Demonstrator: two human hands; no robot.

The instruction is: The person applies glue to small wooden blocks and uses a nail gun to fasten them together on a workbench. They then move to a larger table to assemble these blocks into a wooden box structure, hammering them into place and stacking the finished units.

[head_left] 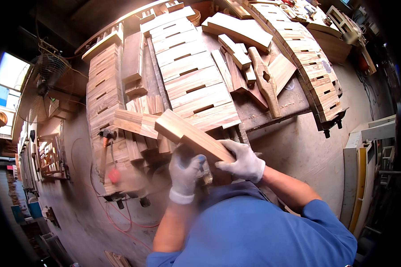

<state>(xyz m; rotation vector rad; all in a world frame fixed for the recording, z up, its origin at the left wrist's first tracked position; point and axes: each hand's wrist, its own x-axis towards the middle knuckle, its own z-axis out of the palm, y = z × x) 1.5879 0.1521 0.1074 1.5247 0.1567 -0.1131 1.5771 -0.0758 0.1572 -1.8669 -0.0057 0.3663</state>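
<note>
A thick pale wooden block with a step cut into its side slants up and left in front of my body. My right hand, in a white glove, is closed around its near end. Below the block, my gloved left hand is curled and partly blurred. A small yellowish, shiny object shows at its fingers; its kind is unclear. Just beyond the block lies a short wooden board, resting on other cut pieces.
Slotted wooden pieces form a left row, a middle row and a right row. Loose offcuts surround a shaped wooden piece with a hole. A hammer lies at left; a red hose runs across the floor.
</note>
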